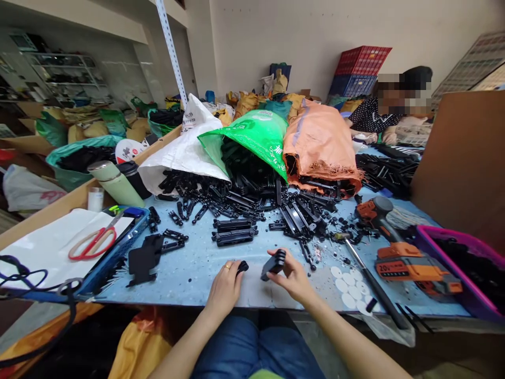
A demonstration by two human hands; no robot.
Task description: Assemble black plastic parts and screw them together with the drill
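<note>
Near the front edge of the blue table, my left hand [225,284] is closed on a small black plastic part [242,267], mostly hidden by the fingers. To its right, my right hand [294,276] grips a larger black plastic piece [273,264] with a ridged end, held tilted above the tabletop. The two pieces are apart. Just beyond my hands lies a short row of black plastic bars [235,237]. A flat black plate [145,259] rests to the left of them.
White, green [252,137] and orange [321,142] sacks spill black parts at the back. On the right are a hammer [371,279], cordless drill [410,266], white discs [349,290] and purple basket [465,242]. Red scissors [94,242] lie left. A person [379,116] works at back right.
</note>
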